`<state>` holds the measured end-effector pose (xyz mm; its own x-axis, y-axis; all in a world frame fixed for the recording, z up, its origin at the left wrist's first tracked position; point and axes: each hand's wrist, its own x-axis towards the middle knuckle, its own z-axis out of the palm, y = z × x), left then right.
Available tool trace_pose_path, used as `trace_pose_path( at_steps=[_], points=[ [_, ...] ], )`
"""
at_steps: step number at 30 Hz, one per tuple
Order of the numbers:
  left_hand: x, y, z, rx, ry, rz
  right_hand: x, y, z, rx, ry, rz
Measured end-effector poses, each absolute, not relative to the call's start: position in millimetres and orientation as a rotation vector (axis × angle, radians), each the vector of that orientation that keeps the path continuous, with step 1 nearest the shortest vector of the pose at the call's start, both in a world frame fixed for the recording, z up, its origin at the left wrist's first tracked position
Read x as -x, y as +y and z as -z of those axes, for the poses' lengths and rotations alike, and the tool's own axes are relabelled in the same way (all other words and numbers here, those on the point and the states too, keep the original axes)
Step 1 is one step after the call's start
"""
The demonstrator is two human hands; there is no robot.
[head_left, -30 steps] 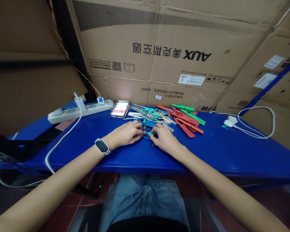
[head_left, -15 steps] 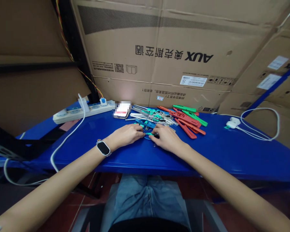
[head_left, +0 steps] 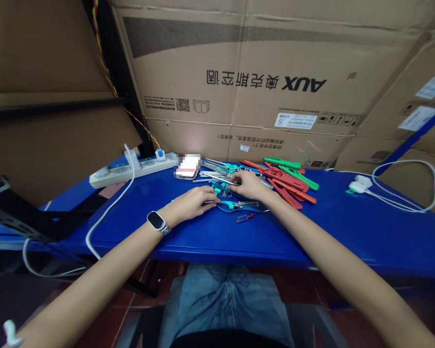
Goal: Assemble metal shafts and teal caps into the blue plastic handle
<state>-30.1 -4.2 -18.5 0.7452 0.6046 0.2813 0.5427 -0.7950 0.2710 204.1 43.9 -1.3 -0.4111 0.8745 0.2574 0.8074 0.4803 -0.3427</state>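
My left hand (head_left: 191,203), with a watch (head_left: 156,221) on its wrist, lies on the blue table (head_left: 329,227). Its fingertips press on the near end of a teal-handled tool (head_left: 236,205). My right hand (head_left: 249,183) reaches further back into a pile of metal blades and teal parts (head_left: 217,173). Its fingertips close on the end of one metal strip. A small screwdriver (head_left: 245,217) with a blue and red handle lies loose just in front of the teal tool.
Red and green plastic handles (head_left: 288,180) are heaped right of the pile. A phone (head_left: 188,166) and a white power strip (head_left: 130,166) with cable lie at the back left, a white charger (head_left: 361,184) with cord at the right. Cardboard boxes (head_left: 261,82) wall the back.
My right hand left the teal tool and moved back into the pile. The teal tool and the small screwdriver, hidden before, now lie in view. The left hand stays put.
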Motion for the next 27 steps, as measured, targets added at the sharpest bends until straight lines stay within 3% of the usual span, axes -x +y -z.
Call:
trace_pose_path(
  at_steps=[17, 23, 27],
  points=[
    [27.3, -13.8, 6.6, -2.841, 1.072, -0.500, -213.4, 35.4, 14.9, 1.335, -2.274, -0.301],
    [25.8, -11.3, 2.4, -2.678, 1.171, -0.879, -212.8, 37.4, 17.7, 1.288, -2.103, -0.521],
    [22.5, 6.8, -10.2, -2.619, 1.141, -1.118, -215.1, 32.3, 10.9, 1.142, -2.057, -0.460]
  ],
)
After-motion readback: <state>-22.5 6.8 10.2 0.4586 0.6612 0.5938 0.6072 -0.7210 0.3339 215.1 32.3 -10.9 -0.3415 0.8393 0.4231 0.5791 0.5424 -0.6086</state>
